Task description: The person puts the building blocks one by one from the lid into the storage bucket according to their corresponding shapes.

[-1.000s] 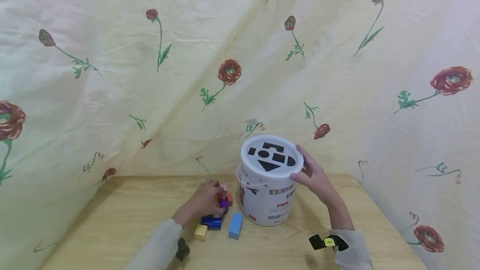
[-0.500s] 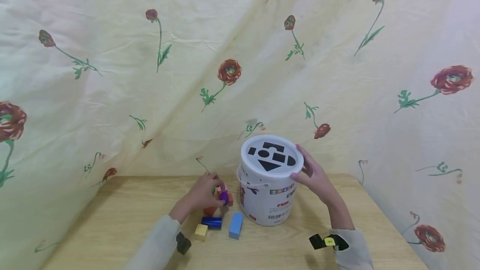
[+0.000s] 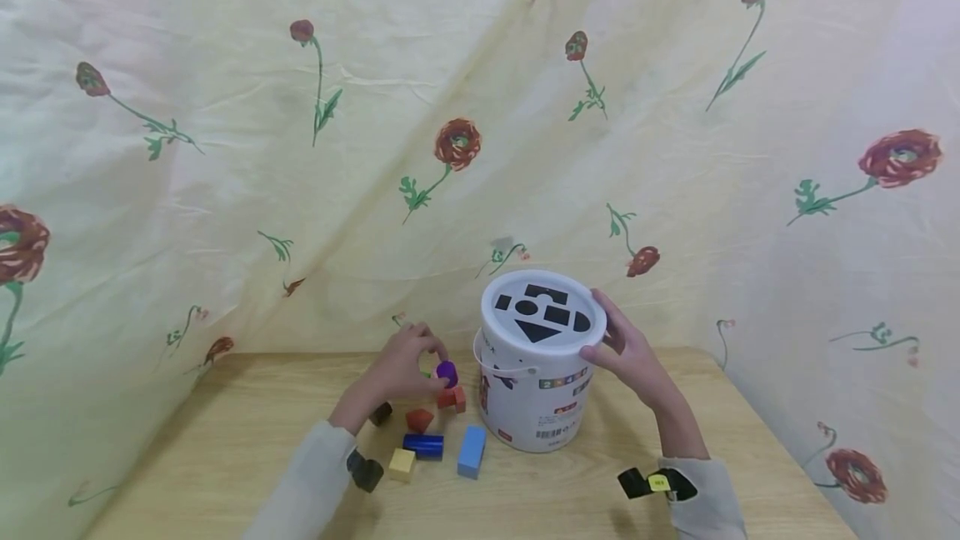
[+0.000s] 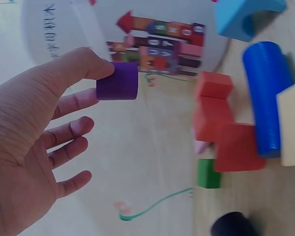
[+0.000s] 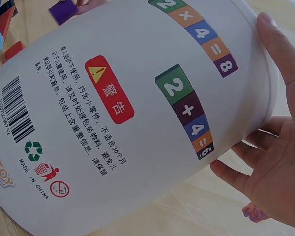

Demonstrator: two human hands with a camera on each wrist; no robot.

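Note:
My left hand (image 3: 397,367) pinches a purple cylinder block (image 4: 119,81) between thumb and forefinger; the other fingers are spread apart. In the head view it is raised just left of a white bucket (image 3: 532,415), over the loose blocks. My right hand (image 3: 633,361) grips the bucket's right side near the top, thumb by the edge of the lid (image 3: 498,323). Dark cut-out shapes, including a circle and a triangle, mark this lid. Below my left hand lie red blocks (image 3: 420,420), a dark block (image 3: 381,414) and a green block (image 4: 209,173).
A blue cylinder (image 3: 424,447), a yellow block (image 3: 402,465) and a light blue block (image 3: 472,451) lie on the wooden table (image 3: 240,440) in front. The bucket's wire handle (image 3: 504,372) hangs down its left side. A flowered cloth (image 3: 360,215) hangs behind the table.
My left hand has lifted the purple cylinder up and away from the pile, uncovering the red and dark blocks. My right hand and the bucket have stayed put.

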